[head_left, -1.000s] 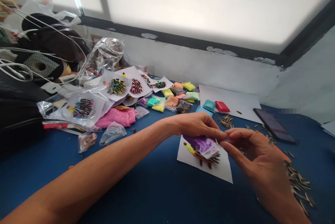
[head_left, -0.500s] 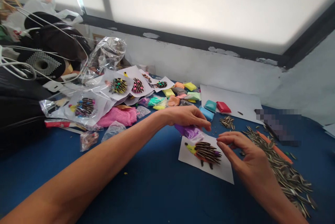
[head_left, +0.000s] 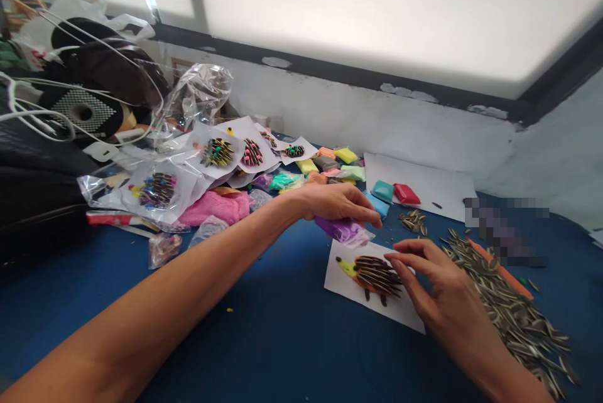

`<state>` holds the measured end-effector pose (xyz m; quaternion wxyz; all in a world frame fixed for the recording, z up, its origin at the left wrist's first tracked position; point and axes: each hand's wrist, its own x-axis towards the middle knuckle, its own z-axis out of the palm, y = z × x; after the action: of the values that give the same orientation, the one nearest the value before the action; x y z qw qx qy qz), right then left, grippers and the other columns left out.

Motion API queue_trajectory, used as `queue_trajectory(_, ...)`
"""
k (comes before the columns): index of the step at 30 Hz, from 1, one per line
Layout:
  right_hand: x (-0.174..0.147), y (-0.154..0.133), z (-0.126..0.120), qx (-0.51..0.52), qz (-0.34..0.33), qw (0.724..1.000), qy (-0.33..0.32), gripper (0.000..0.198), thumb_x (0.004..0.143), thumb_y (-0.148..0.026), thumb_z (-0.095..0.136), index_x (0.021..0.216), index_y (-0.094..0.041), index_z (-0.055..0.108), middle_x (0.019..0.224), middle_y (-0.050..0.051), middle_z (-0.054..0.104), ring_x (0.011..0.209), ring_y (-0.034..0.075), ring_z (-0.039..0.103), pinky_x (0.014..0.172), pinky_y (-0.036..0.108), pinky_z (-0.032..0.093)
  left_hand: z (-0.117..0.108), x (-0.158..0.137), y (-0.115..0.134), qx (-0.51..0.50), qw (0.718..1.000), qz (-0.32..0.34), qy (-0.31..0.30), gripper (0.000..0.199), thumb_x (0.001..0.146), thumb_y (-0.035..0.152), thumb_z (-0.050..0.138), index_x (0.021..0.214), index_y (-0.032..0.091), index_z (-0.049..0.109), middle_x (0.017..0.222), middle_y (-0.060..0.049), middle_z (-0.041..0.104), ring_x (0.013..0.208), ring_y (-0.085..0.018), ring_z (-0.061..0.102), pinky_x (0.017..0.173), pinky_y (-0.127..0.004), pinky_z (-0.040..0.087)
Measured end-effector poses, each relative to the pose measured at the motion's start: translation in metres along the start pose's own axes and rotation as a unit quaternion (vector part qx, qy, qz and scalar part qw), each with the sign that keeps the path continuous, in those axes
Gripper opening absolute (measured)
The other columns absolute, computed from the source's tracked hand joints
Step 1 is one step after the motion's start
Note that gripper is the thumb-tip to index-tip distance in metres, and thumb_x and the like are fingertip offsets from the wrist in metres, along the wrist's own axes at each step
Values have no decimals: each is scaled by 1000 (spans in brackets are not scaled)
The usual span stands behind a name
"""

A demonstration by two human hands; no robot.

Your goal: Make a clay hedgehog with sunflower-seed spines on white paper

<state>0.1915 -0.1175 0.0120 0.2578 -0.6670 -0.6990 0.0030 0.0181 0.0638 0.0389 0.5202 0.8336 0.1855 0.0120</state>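
Note:
My left hand [head_left: 342, 202] is closed around a clear packet of purple modelling clay [head_left: 343, 230], which hangs below the palm at the card's upper edge. My right hand [head_left: 440, 284] has thumb and forefinger pinched together over the rear of a hedgehog figure [head_left: 377, 275]; whatever lies between the fingertips is too small to make out. The hedgehog has a yellow clay head, an orange body, dark striped seeds as spines and two dark legs. It lies on a white card [head_left: 348, 293], partly covered by my right fingers.
Striped sunflower seeds [head_left: 513, 321] spread at right beside an orange stick [head_left: 502, 268]. Behind are coloured clay packets [head_left: 381, 190] and a white sheet [head_left: 424, 174]. Finished hedgehog cards [head_left: 252, 152], a pink cloth [head_left: 217, 207], plastic bags and cables crowd the left.
My right fingertips have moved slightly left and down onto the hedgehog's rear spines, covering part of the purple spot there. My left hand still holds the purple packet. The view has shifted slightly.

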Motion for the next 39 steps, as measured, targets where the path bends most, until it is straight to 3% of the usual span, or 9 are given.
queue_trajectory(9,2,1,-2,14,-11,999,39,19,91,-34,54,90,-25,71,100,5,65,90,19,65,78,32,49,5,0,4,10,1000,-10,28,41,82,56,57,105,25,73,82,-1,65,64,-8,46,55,-18,30)
queue_trajectory(14,3,-15,-13,116,32,991,58,18,88,-36,58,77,-25,66,88,2,67,84,17,64,73,25,49,17,5,10,-86,995,22,43,37,85,47,57,100,16,72,65,1,52,53,-7,38,50,-22,28)
queue_trajectory(21,0,-32,-18,230,134,964,-18,26,87,-47,57,78,-25,66,68,-2,65,65,14,62,61,22,48,36,13,19,-45,989,58,125,35,93,36,49,91,10,72,56,4,41,49,-7,34,48,-23,26)
queue_trajectory(27,2,-31,-18,277,163,946,-46,32,86,-50,55,73,-22,63,65,-1,62,62,14,57,59,24,46,50,12,36,-23,986,84,145,33,95,31,47,83,10,70,59,3,47,54,-7,38,56,-22,33)
queue_trajectory(31,3,-29,-23,282,186,941,-21,35,86,-52,53,71,-21,61,62,-1,58,60,14,53,56,24,44,47,6,40,-47,989,91,103,39,94,45,49,88,12,68,63,2,48,56,-7,40,52,-22,31)
queue_trajectory(36,1,-19,-25,288,205,934,49,34,86,-54,55,74,-22,58,64,-2,54,58,13,48,52,24,41,37,4,31,-123,988,87,-45,39,89,51,57,86,13,66,71,1,56,62,-7,49,57,-21,38)
queue_trajectory(39,1,-15,-23,298,195,931,80,29,83,-51,60,80,-22,59,67,-1,58,60,14,52,55,25,45,36,8,25,-178,980,69,-59,38,84,52,64,83,14,66,66,1,57,58,-8,51,56,-21,41)
